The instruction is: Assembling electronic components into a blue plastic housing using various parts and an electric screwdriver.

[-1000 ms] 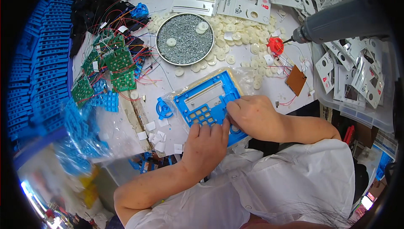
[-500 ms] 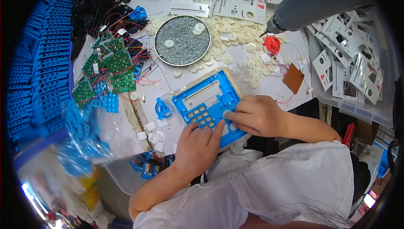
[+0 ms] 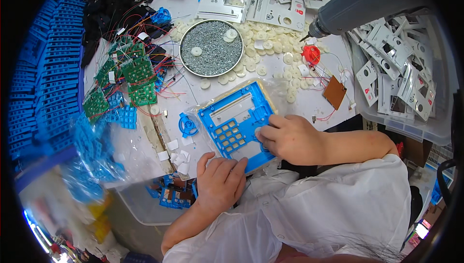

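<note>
A blue plastic panel [image 3: 257,122] with a grid of square holes and a long window lies tilted in front of me, on a cream-edged pad in clear plastic. My right hand [image 3: 293,141] is at its right side, fingertips closed together and bent down onto the blue surface. A pale spot shows at those fingertips; whether it is a small part or a nail I cannot make out. Along the panel's near left edge rests my left hand [image 3: 220,180], loosely bent fingers somewhat apart, holding nothing that I see. A blue ring-shaped part [image 3: 187,125] lies left of the panel.
A round tin of screws [image 3: 211,48] stands beyond the panel, with cream discs [image 3: 261,69] scattered around. Green circuit boards [image 3: 139,72] with wires lie left. A grey power screwdriver [image 3: 338,19] juts in at upper right, over a bin of white plates [image 3: 403,65].
My left hand has drawn back toward me from the hole grid to the near edge, uncovering more holes. My right hand has shifted slightly toward me and its fingers have bunched.
</note>
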Tool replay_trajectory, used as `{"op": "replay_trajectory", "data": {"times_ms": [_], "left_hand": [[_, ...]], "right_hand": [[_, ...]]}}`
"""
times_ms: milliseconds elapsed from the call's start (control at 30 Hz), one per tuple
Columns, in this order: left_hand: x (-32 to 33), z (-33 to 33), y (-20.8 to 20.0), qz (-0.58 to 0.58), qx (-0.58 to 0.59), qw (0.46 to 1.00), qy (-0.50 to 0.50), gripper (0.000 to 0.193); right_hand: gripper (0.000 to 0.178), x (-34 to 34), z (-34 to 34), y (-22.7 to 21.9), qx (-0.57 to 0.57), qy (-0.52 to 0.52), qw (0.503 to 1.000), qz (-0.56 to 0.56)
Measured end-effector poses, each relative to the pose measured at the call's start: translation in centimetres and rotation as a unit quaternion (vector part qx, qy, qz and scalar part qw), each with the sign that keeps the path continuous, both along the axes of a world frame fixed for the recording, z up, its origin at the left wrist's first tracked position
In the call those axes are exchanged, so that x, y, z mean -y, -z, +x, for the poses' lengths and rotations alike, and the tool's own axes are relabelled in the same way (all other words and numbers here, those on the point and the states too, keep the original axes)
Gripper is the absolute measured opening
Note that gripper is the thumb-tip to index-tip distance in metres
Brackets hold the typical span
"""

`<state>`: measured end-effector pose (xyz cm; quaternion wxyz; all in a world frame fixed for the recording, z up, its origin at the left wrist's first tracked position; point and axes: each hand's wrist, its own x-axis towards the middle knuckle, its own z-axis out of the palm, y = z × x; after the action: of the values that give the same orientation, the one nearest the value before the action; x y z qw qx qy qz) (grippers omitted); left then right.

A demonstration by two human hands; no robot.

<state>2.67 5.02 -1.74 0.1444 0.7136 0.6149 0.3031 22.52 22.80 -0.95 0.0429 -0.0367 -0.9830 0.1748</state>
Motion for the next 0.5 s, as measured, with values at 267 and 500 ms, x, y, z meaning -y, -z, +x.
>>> {"op": "replay_trajectory", "data": {"times_ms": [267, 500], "left_hand": [[-0.6, -0.1, 0.3, 0.019, 0.019, 1.000, 0.008, 0.040], [-3.4, 0.7, 1.1, 0.041, 0.001, 0.999, 0.019, 0.040]], "right_hand": [[0.039, -0.9, 0.3, 0.1, -0.058, 0.052, 0.995, -0.065], [0.026, -1.2, 1.3, 0.7, -0.102, 0.123, 0.983, -0.085]]}}
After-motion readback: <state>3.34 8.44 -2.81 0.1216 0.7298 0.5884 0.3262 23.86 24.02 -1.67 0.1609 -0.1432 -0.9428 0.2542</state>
